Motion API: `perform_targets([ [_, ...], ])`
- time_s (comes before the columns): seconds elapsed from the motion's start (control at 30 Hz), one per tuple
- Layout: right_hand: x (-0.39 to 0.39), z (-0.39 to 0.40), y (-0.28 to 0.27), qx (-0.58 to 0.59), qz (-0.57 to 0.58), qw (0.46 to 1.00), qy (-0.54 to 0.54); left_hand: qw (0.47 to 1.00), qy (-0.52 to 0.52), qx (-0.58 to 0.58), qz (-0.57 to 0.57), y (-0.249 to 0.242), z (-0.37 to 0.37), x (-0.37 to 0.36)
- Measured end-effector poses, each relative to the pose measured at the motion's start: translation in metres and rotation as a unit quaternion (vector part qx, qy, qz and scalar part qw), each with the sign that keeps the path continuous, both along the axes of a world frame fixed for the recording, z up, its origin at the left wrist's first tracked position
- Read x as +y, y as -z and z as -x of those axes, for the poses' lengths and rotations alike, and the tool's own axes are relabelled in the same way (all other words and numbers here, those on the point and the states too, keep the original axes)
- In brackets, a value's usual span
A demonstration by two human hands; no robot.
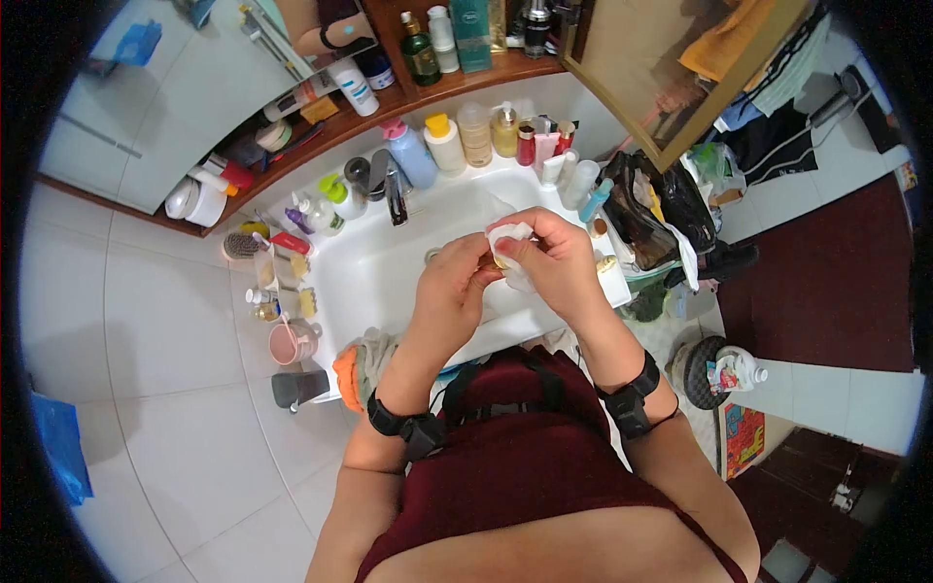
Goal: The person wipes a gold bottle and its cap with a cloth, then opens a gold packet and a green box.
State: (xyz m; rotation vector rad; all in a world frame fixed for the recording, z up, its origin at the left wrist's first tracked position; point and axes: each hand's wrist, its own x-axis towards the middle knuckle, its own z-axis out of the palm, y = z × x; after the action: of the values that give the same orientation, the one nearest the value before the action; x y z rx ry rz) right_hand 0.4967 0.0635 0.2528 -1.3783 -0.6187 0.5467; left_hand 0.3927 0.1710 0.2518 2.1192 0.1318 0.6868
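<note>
1 crumpled white wad (511,233) sits pinched in curled right hand (556,260); left hand (454,280) half-closed beside it, hold unclear. Glossy white sink (374,282) below; bottles (444,148) bear illegible labels.

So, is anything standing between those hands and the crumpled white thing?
Nothing visible: the right hand grips the white wad, and the left hand is close up against it, both above the sink. Anything inside the wad is mostly hidden.

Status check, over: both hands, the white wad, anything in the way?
Right hand pinching crumpled white wad; left hand against it, grip unclear. Wad held above sink. Tap beyond, apart from hands; nothing visibly blocking.
</note>
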Motion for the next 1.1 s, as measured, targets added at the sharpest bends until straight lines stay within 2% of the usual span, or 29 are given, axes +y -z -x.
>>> perform_targets([
  [0.07, 0.009, 0.002, 0.001, -0.027, 0.077, 0.997, 0.019, 1.0, -0.002, 0.006, 0.029, 0.0, 0.007, 0.004],
  [0.17, 0.025, 0.0, 0.027, 0.066, 0.049, 0.996, -0.025, 0.997, -0.001, 0.008, 0.082, -0.003, 0.017, 0.011],
  [0.27, 0.025, 0.013, 0.016, 0.221, -0.111, 0.968, -0.045, 0.992, -0.028, -0.03, 0.119, -0.002, 0.024, 0.025],
  [0.3, 0.024, 0.016, 0.011, 0.237, -0.164, 0.955, -0.075, 0.991, -0.038, -0.036, 0.12, -0.002, 0.026, 0.029],
  [0.37, 0.024, 0.019, 0.015, 0.1, -0.142, 0.98, -0.097, 0.993, -0.053, -0.039, 0.097, -0.005, 0.031, 0.034],
  [0.47, 0.033, 0.03, 0.002, 0.069, -0.129, 0.979, -0.14, 0.997, -0.071, -0.037, 0.015, -0.012, 0.033, 0.032],
  [0.53, 0.042, 0.036, -0.008, 0.177, -0.118, 0.962, -0.172, 0.992, -0.096, -0.053, -0.057, -0.009, 0.031, 0.033],
  [0.73, 0.062, 0.038, -0.003, 0.136, -0.118, 0.977, -0.114, 0.982, -0.137, -0.094, -0.086, -0.006, 0.028, 0.034],
  [0.87, 0.067, 0.039, 0.007, 0.113, -0.116, 0.983, -0.089, 0.983, -0.145, -0.08, -0.073, -0.004, 0.031, 0.034],
  [0.97, 0.061, 0.037, 0.005, 0.087, -0.107, 0.974, -0.178, 0.98, -0.16, -0.09, -0.081, 0.004, 0.032, 0.041],
  [1.1, 0.063, 0.034, 0.0, 0.079, -0.126, 0.972, -0.184, 0.98, -0.165, -0.08, -0.075, 0.005, 0.032, 0.044],
])
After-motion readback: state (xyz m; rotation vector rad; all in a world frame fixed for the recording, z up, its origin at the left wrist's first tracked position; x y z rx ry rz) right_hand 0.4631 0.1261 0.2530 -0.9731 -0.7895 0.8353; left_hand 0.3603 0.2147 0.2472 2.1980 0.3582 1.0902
